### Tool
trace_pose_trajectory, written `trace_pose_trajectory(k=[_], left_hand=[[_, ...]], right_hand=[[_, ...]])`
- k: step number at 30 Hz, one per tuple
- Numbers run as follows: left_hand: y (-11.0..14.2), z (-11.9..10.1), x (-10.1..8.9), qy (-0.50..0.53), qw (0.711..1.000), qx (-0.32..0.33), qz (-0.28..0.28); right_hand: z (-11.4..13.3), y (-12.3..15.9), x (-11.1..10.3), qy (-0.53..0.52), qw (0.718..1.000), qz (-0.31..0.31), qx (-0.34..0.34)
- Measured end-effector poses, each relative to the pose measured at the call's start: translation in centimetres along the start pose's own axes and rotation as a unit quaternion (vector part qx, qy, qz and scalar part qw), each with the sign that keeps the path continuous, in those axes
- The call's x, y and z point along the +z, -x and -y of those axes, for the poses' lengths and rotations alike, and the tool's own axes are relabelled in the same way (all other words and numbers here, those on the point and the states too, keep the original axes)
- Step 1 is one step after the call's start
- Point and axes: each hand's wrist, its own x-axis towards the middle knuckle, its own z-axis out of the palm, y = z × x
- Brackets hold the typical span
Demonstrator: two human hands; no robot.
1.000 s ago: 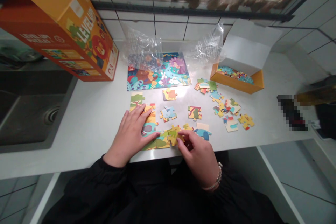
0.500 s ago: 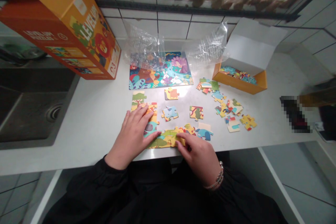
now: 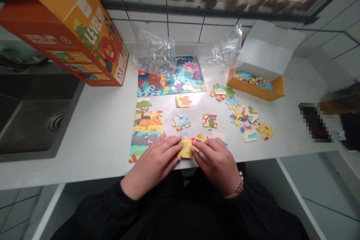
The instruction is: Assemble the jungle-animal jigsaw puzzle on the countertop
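A partly joined strip of puzzle pieces (image 3: pixel 146 129) lies near the counter's front edge, running from a tree piece down to a hippo piece. My left hand (image 3: pixel 157 161) lies flat on its lower right part, fingers stretched out. My right hand (image 3: pixel 218 159) rests beside it, fingers extended, fingertips pressing on a yellow piece (image 3: pixel 186 149) between the two hands. Loose pieces (image 3: pixel 209 121) lie just beyond my fingers.
A finished puzzle picture (image 3: pixel 171 77) lies at the back under clear plastic bags (image 3: pixel 222 50). An open orange box (image 3: pixel 254 88) with pieces stands at the right, several loose pieces (image 3: pixel 247 120) before it. A large orange puzzle carton (image 3: pixel 73 30) stands at the left, beside a sink (image 3: pixel 33 120).
My left hand has slid right and toward me, uncovering the joined strip. Both hands now meet over the yellow piece at the front edge.
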Motion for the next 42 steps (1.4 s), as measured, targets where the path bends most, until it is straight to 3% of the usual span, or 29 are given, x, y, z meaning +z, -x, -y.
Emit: trace_pose_trajectory(k=[7,13,18,24,28,34,42], left_hand=[[0.2,-0.2,-0.3,-0.001,1.0,-0.001,-0.001],[0.3,-0.1,-0.1,-0.011,1.0,0.008,-0.008],[1.0,0.0,-1.3,-0.048,0.999,-0.002,-0.02],[2.4,3.0,-3.3,-0.129,0.986,-0.108,-0.009],[2.8,4.2,-2.6,-0.152,0.979,-0.136,-0.008],[2.1,2.6,-1.1,-0.159,0.977,-0.137,-0.03],[1.5,2.5,-1.3,-0.152,0.978,-0.14,-0.008]], right_hand=[[-2.0,-0.6,-0.9,0.063,0.997,0.035,0.006],[-3.2,-0.4,-1.9,0.097,0.994,-0.002,0.044],[-1.9,-0.4,-1.4,0.043,0.998,0.024,-0.05],[-0.2,-1.1,0.1,0.006,0.988,0.108,-0.108],[-0.2,-1.7,0.3,0.003,0.987,0.107,-0.12],[-0.2,-1.8,-0.1,0.021,0.99,0.095,-0.102],[-0.1,-1.4,-0.6,0.052,0.987,0.114,-0.103]])
